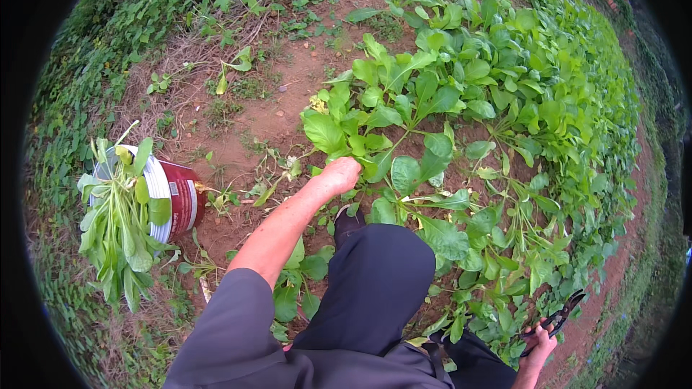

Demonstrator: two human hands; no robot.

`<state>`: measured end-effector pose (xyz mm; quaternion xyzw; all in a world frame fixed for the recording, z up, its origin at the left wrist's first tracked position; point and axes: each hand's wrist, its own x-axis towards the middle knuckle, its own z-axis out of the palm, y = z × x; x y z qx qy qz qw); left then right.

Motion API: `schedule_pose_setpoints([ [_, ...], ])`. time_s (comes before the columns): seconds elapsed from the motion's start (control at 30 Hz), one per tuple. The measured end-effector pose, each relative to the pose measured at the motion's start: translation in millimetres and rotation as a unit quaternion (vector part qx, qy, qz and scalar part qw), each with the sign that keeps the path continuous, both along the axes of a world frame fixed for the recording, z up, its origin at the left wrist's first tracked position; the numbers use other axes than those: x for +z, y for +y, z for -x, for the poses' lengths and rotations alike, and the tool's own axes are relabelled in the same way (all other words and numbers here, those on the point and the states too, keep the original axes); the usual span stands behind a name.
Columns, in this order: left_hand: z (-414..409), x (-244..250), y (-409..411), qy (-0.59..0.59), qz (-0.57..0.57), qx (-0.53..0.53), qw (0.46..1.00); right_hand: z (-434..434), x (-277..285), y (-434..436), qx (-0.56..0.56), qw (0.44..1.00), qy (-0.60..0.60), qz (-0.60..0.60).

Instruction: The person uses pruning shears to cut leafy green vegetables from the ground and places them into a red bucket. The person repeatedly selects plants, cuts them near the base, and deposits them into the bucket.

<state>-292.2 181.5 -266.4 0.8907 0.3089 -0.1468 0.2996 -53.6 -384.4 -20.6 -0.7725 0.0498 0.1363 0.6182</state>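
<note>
Near the middle of the head view, my left hand point(341, 174) is closed at the base of a leafy green plant point(330, 132), its fingers partly hidden by the leaves. My right hand point(539, 347), at the lower right, holds black-handled pruning shears point(559, 317) with the blades pointing up and to the right. Away to the left stands a red and white bucket point(186, 197). Cut leafy greens point(121, 221) lie over its mouth and hang down its near side.
A dense bed of leafy greens point(519, 81) fills the right side. Bare reddish soil point(281, 92) with weeds and dry stems lies between the bed and the bucket. Low vines point(135, 16) cover the upper left. A small plant point(289, 292) grows beside my left knee.
</note>
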Motion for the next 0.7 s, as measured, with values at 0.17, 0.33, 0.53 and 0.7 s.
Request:
schedule_pose_setpoints([
  [0.17,-16.8,-36.0,4.1,0.054,-0.108,0.125,0.985,4.4,5.6,50.2,0.073,0.997,0.03,0.021],
  [0.33,-48.1,-29.2,35.5,0.012,0.131,0.222,0.966,6.2,10.2,156.6,0.219,0.957,-0.017,0.188],
  [0.53,-96.7,-55.3,56.3,-0.108,0.402,0.355,0.837,13.7,18.1,292.0,0.467,0.847,0.089,0.238],
  [0.7,-109.6,-55.9,87.3,-0.136,0.377,0.373,0.837,22.9,0.3,384.6,0.645,0.665,-0.216,0.309],
])
